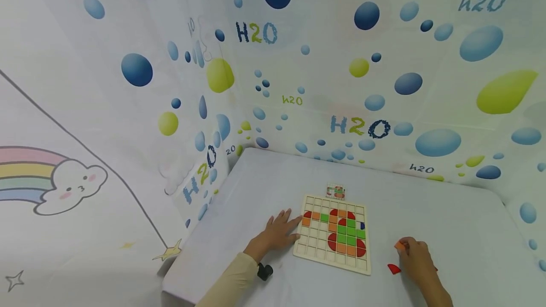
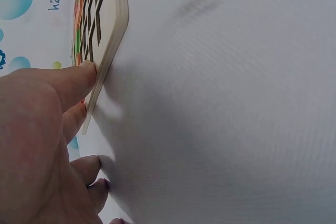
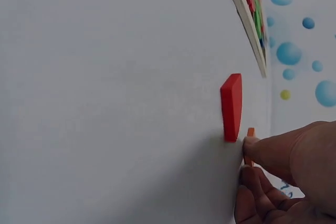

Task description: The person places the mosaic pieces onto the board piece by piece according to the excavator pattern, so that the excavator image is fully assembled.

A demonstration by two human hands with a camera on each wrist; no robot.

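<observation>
My left hand [image 1: 279, 231] lies with spread fingers at the left edge of a wooden grid board [image 1: 313, 245]; in the left wrist view, thumb and index fingertip touch the board's side. Red, orange and green pieces fill some of its cells, forming a figure, with a blue-and-white piece [image 1: 360, 226] near the right edge. Right of the board, my right hand [image 1: 415, 257] pinches an orange piece [image 1: 399, 246] between thumb and fingers. Close to that hand, a red quarter-round piece [image 3: 232, 108] rests on the table. Another red bit shows partly behind the right hand.
A small picture card [image 1: 336, 191] lies behind the board on the white table [image 1: 460, 221]. Beside the left wrist is a black object [image 1: 265, 272]. Walls printed with drops and lettering border the table at the back and left.
</observation>
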